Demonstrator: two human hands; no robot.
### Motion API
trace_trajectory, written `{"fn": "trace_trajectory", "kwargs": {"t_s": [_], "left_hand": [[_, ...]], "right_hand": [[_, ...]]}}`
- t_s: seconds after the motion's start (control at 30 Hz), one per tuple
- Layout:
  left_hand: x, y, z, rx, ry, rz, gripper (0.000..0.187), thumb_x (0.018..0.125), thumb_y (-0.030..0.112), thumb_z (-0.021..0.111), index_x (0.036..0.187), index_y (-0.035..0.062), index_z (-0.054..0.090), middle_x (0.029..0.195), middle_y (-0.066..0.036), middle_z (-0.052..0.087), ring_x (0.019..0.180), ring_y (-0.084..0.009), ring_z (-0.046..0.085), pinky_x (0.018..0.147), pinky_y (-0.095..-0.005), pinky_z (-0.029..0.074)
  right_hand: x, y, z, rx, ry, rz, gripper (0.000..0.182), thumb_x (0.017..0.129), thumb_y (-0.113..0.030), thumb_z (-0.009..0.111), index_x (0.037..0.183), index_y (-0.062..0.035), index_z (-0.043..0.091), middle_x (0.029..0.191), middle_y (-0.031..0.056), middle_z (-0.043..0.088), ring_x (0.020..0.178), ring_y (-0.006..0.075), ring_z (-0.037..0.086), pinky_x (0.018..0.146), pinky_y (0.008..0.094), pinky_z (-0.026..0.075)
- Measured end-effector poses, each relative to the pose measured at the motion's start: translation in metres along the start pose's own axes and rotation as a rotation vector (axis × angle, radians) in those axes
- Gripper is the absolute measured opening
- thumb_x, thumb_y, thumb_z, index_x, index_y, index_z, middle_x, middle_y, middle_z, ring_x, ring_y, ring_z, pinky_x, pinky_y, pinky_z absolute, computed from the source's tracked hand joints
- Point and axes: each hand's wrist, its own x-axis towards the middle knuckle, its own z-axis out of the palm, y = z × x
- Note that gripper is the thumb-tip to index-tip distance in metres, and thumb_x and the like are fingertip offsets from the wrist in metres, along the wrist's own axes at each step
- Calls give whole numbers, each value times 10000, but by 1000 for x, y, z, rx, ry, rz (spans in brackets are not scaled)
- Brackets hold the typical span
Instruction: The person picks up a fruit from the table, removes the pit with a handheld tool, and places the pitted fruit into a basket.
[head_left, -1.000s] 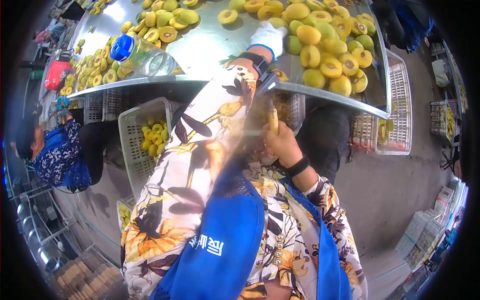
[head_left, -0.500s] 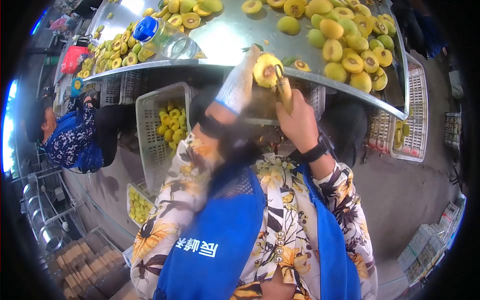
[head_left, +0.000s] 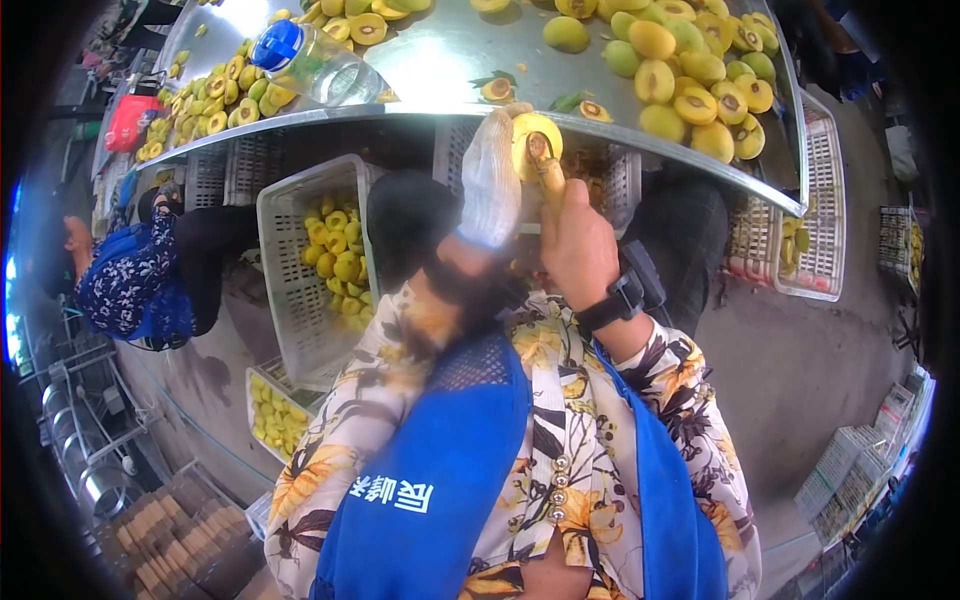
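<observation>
My left hand [head_left: 490, 185], in a white knitted glove, is closed around a halved yellow peach [head_left: 524, 158] with its cut face turned up. The fingers of my right hand [head_left: 582, 248] are wrapped round the pale handle of a pitting tool [head_left: 551, 182]. Its metal loop sits in the middle of the cut face, at the brown pit hollow. Both hands are just in front of the metal table's near edge. On the table close by lie a small peach piece with a brown centre [head_left: 497, 90] and another such piece [head_left: 594, 111].
Halved peaches [head_left: 700, 105] are heaped on the metal table [head_left: 440, 60]. A blue-capped bottle [head_left: 340, 80] stands left of centre. Below the edge, a white crate [head_left: 300, 290] holds yellow halves. Another crate [head_left: 820, 230] is at right. A person in blue [head_left: 135, 280] sits at left.
The tool's loop has moved from the peach's right side into its centre. My left hand has come down slightly from the table edge, uncovering a peach piece there. The view has shifted a little.
</observation>
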Motion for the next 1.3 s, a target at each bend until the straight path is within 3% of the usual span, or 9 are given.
{"fn": "trace_trajectory", "kwargs": {"t_s": [0.33,0.43,0.63,0.73,0.8,0.83,0.93,1.07,1.3], "left_hand": [[-7,3,10,-259,37,-139,386,970,334,397,1139,2,499,1000,-92,547,890,-158,546,797,-281,462],[-10,8,13,77,75,36,376,973,322,385,1105,1,527,959,-97,567,859,-160,555,783,-280,463],[15,8,-16,257,-291,-95,390,966,314,380,1014,-17,580,876,-92,604,796,-152,566,740,-263,465],[14,10,-6,-45,-135,-424,367,951,312,432,975,-18,590,833,-76,596,759,-132,559,705,-250,462],[0,21,8,51,-65,-194,324,929,298,489,941,-8,596,800,-67,584,712,-124,549,666,-251,463],[-6,23,13,100,-29,-81,305,918,291,517,924,-2,599,784,-63,578,689,-120,544,647,-251,463],[-9,18,13,-62,205,-363,265,880,269,588,905,5,595,761,-57,568,640,-111,528,584,-255,459],[0,7,5,-237,127,-514,259,865,259,605,880,0,597,734,-73,578,614,-132,547,524,-260,454],[2,-5,5,-106,4,-430,284,889,283,548,917,2,574,703,-111,587,566,-190,563,526,-292,471]], "right_hand": [[-4,1,1,-23,81,-39,204,860,-157,513,932,-2,402,687,277,569,667,470,552,594,527,431],[-6,-3,-1,0,43,-11,181,851,-132,497,919,5,401,669,282,562,664,471,551,595,527,430],[-3,8,-2,-4,-145,-6,203,816,-130,508,897,25,405,665,293,554,657,476,546,596,523,429],[1,21,4,56,-120,-18,196,806,-121,499,905,31,425,690,291,561,652,472,552,594,494,445],[-2,18,3,248,-136,-30,207,795,-115,490,929,37,446,711,284,569,661,463,562,605,462,457],[-5,15,5,280,-134,-29,216,790,-113,488,940,39,454,716,276,575,662,449,570,610,445,462],[-10,9,11,247,-110,-21,251,776,-109,488,974,44,473,723,243,592,656,391,600,623,395,473],[-9,15,17,238,-154,23,264,772,-113,501,986,41,483,695,196,599,629,305,611,617,365,475],[-3,21,11,452,-312,82,172,796,-109,492,916,14,484,657,96,582,492,165,537,464,294,433]]}}
